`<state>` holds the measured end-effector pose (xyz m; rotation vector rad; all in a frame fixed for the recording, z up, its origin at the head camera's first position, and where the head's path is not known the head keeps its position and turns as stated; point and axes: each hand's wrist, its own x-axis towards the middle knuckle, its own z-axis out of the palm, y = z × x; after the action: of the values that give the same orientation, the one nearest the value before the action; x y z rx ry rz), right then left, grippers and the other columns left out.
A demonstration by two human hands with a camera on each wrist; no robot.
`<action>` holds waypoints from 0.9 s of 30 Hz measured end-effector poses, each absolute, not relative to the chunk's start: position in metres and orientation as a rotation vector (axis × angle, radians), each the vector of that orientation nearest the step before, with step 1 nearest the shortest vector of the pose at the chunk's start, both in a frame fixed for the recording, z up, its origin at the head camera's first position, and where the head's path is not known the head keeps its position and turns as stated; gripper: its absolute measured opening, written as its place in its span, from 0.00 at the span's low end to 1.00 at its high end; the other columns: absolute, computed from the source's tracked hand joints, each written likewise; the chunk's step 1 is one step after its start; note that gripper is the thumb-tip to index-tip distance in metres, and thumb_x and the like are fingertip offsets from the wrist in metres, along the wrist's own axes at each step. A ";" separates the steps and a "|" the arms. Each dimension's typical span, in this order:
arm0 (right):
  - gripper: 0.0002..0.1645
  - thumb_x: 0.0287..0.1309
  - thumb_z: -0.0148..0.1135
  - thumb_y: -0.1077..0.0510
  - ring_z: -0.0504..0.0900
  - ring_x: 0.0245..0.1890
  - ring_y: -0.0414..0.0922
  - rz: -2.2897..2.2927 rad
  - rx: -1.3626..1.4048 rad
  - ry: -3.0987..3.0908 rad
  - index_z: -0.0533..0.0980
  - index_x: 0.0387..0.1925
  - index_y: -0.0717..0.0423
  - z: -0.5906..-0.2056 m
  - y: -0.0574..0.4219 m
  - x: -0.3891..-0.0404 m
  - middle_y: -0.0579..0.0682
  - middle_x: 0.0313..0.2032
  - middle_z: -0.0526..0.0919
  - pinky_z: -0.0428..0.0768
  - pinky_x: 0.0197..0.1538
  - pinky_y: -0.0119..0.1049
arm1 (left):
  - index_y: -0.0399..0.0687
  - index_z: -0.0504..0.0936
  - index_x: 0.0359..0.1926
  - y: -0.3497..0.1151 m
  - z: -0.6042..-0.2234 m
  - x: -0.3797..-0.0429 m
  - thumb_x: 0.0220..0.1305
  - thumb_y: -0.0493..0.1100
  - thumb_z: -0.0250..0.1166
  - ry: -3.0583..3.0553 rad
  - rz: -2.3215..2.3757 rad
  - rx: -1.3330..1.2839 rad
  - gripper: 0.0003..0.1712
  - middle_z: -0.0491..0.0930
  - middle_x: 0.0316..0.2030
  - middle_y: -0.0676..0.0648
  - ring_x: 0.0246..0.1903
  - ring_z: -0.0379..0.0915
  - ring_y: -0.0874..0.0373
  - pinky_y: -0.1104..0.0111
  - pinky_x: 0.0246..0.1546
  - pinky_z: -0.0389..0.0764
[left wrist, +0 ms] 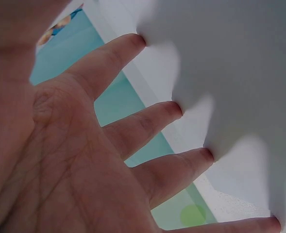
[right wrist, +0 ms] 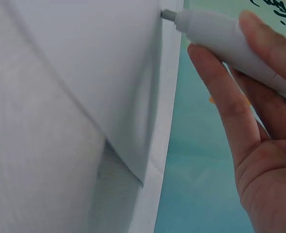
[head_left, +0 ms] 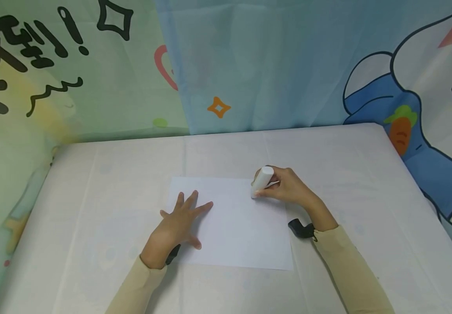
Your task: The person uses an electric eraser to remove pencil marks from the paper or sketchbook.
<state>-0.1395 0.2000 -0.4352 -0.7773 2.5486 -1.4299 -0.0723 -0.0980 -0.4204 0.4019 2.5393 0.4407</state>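
- Head view: one white marker point(head_left: 263, 179), held slanting above the upper right part of a white sheet point(head_left: 245, 231); its thicker white end is raised and its other end is directed down at the paper.
- Right hand point(head_left: 288, 185): the marker's barrel is pinched between thumb and fingers.
- Left hand point(head_left: 178, 223): placed palm down over the left part of the sheet, with fingers spread wide; nothing is gripped.
- Left wrist view: fingertips point(left wrist: 205, 154) are rested against the paper, the palm being raised above it; soft shadows are cast on the surface beside them.
- Right wrist view: a grey tip point(right wrist: 169, 15) is shown on the marker, seen against the sheet's far edge; whether the paper is touched cannot be told for certain. One corner of the sheet is seen well apart from the tip.
- Bench point(head_left: 120, 174): covered in white, with faint creases; the sheet is laid flat near its middle.
- Sleeves point(head_left: 353, 270): one pair, beige, worn on both forearms.
- Black device point(head_left: 300, 228): worn at the right wrist; a dark piece point(head_left: 173, 254) is partly seen at the left wrist.
- Backdrop point(head_left: 308, 65): green and blue, hung behind the bench; black lettering point(head_left: 39, 32), an orange star point(head_left: 212, 107), a carrot point(head_left: 400, 135) and a white cartoon animal point(head_left: 433, 65) are printed on it.
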 end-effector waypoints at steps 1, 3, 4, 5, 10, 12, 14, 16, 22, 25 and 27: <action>0.22 0.43 0.77 0.68 0.86 0.35 0.50 -1.439 -0.785 2.551 0.78 0.42 0.66 -0.436 0.200 -0.140 0.59 0.37 0.85 0.84 0.36 0.35 | 0.60 0.63 0.73 -0.098 -0.421 -0.072 0.36 0.45 0.83 2.540 0.440 0.403 0.60 0.46 0.76 0.40 0.74 0.33 0.33 0.23 0.52 0.54; 0.22 0.43 0.76 0.69 0.86 0.35 0.51 -1.453 -0.792 2.565 0.78 0.42 0.67 -0.436 0.201 -0.140 0.60 0.37 0.85 0.85 0.37 0.35 | 0.60 0.63 0.73 -0.098 -0.421 -0.072 0.36 0.45 0.83 2.541 0.437 0.406 0.60 0.46 0.76 0.40 0.74 0.33 0.33 0.23 0.52 0.55; 0.22 0.43 0.76 0.70 0.86 0.35 0.52 -1.460 -0.791 2.570 0.77 0.42 0.68 -0.437 0.201 -0.140 0.60 0.37 0.85 0.85 0.37 0.36 | 0.60 0.63 0.73 -0.098 -0.421 -0.072 0.36 0.45 0.83 2.541 0.436 0.407 0.60 0.46 0.76 0.40 0.74 0.33 0.33 0.23 0.52 0.55; 0.22 0.43 0.76 0.70 0.86 0.35 0.52 -1.472 -0.784 2.567 0.77 0.42 0.68 -0.437 0.201 -0.140 0.60 0.37 0.85 0.85 0.38 0.36 | 0.60 0.63 0.73 -0.098 -0.420 -0.072 0.36 0.45 0.83 2.542 0.435 0.409 0.60 0.46 0.76 0.40 0.74 0.34 0.33 0.23 0.52 0.55; 0.22 0.43 0.76 0.69 0.86 0.35 0.51 -1.456 -0.783 2.558 0.78 0.42 0.67 -0.436 0.201 -0.140 0.60 0.37 0.85 0.85 0.37 0.36 | 0.60 0.63 0.73 -0.098 -0.420 -0.072 0.35 0.45 0.83 2.543 0.427 0.407 0.60 0.46 0.76 0.40 0.74 0.34 0.33 0.23 0.52 0.56; 0.22 0.43 0.77 0.68 0.86 0.34 0.48 -1.434 -0.783 2.555 0.78 0.41 0.66 -0.436 0.201 -0.140 0.59 0.37 0.85 0.84 0.36 0.35 | 0.60 0.64 0.72 -0.098 -0.420 -0.072 0.35 0.45 0.84 2.544 0.426 0.406 0.60 0.46 0.76 0.40 0.74 0.34 0.33 0.23 0.52 0.56; 0.21 0.42 0.77 0.67 0.86 0.34 0.45 -1.419 -0.781 2.552 0.79 0.41 0.65 -0.436 0.201 -0.140 0.59 0.37 0.85 0.84 0.35 0.33 | 0.60 0.64 0.72 -0.098 -0.420 -0.072 0.35 0.45 0.84 2.545 0.424 0.407 0.60 0.47 0.76 0.40 0.74 0.34 0.33 0.23 0.52 0.56; 0.21 0.42 0.78 0.67 0.86 0.33 0.43 -1.412 -0.780 2.556 0.79 0.41 0.64 -0.436 0.201 -0.140 0.58 0.37 0.86 0.84 0.35 0.32 | 0.60 0.64 0.72 -0.098 -0.420 -0.072 0.35 0.45 0.84 2.544 0.428 0.407 0.60 0.47 0.76 0.40 0.74 0.34 0.33 0.23 0.52 0.56; 0.22 0.42 0.77 0.69 0.87 0.34 0.50 -1.437 -0.786 2.563 0.78 0.42 0.67 -0.437 0.202 -0.141 0.60 0.37 0.85 0.84 0.36 0.33 | 0.60 0.64 0.73 -0.098 -0.420 -0.072 0.35 0.45 0.83 2.541 0.436 0.404 0.60 0.46 0.76 0.39 0.74 0.34 0.33 0.23 0.52 0.55; 0.23 0.43 0.76 0.69 0.87 0.35 0.53 -1.444 -0.769 2.567 0.77 0.43 0.68 -0.437 0.201 -0.141 0.61 0.38 0.85 0.84 0.36 0.33 | 0.60 0.63 0.73 -0.098 -0.420 -0.072 0.36 0.45 0.83 2.542 0.435 0.405 0.60 0.46 0.76 0.39 0.74 0.34 0.33 0.23 0.52 0.55; 0.23 0.43 0.76 0.70 0.87 0.36 0.55 -1.450 -0.755 2.568 0.77 0.43 0.68 -0.438 0.201 -0.141 0.62 0.39 0.85 0.84 0.37 0.33 | 0.60 0.63 0.73 -0.098 -0.420 -0.072 0.36 0.45 0.83 2.542 0.435 0.409 0.60 0.46 0.76 0.39 0.74 0.34 0.33 0.23 0.52 0.56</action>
<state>-0.1414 0.2011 -0.4377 -0.7546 2.5682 -1.4499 -0.0722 -0.0982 -0.4199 0.4087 2.5422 0.4345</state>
